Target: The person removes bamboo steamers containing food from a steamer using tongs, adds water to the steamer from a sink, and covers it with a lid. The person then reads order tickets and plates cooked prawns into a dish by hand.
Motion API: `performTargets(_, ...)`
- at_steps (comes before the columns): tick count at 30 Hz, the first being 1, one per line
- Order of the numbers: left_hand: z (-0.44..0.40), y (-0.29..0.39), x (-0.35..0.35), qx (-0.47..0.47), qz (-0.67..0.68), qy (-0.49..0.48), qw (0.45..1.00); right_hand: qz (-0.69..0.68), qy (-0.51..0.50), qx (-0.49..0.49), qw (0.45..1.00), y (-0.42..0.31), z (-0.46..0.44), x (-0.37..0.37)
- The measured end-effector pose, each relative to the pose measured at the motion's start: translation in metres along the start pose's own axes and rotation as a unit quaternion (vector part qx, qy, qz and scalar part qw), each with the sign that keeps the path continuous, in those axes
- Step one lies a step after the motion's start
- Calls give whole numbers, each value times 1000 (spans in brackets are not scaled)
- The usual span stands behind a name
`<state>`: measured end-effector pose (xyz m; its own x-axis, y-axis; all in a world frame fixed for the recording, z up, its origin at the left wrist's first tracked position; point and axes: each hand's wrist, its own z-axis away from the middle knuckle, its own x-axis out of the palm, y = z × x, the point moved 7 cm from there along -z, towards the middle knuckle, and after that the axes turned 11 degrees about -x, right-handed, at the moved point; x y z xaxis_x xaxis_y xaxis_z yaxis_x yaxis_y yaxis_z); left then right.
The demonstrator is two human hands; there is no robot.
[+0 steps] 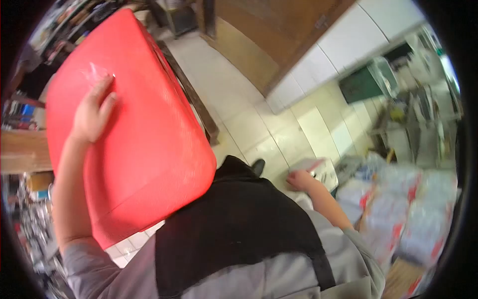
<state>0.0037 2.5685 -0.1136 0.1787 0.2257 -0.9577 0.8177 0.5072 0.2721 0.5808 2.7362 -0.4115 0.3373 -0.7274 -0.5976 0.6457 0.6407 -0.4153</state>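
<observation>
A large red padded slab with rounded corners [144, 134] fills the left side of the view. My left hand [94, 112] rests on its upper part, thumb apart from the fingers, with nothing gripped. Just beyond the fingertips a crumpled bit of clear plastic [91, 74] lies on the red surface. My right hand [301, 180] hangs at my right side, close to a white box with a red strip [324, 172]. Its fingers look curled but are blurred, and whether they hold anything is unclear.
Pale floor tiles [279, 139] and a dark shoe [258, 167] show beyond my black apron [239, 234]. A brown wooden panel [264, 35] stands ahead. Wrapped packs with red marks [398, 199] are stacked at right, below cluttered shelves [418, 109]. Small items [35, 239] crowd the left edge.
</observation>
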Motion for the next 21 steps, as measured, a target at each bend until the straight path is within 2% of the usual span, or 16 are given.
performTargets(2, -12, 9, 3, -28, -8, 67, 997, -93, 22, 90, 991, 56, -15, -45)
performTargets(5, -9, 27, -6, -83, 18, 125, 988, -79, 51, 14, 995, 92, -39, -125)
performTargets(7, -17, 31, -9, -81, -7, 146, 986, -56, 42, -16, 997, 97, -70, -185)
performTargets(11, -19, 40, -16, -94, -35, 160, 982, -85, 51, -81, 992, 72, -151, -269)
performTargets(12, -11, 32, -16, -105, -41, 179, 977, -50, 38, -101, 993, 52, -171, -275)
performTargets(17, -8, -4, -22, -243, -36, 201, 948, 100, -35, -208, 972, -54, -242, -341)
performTargets(21, -23, -51, -26, -353, -39, 260, 898, 112, -84, -218, 966, -64, -317, -386)
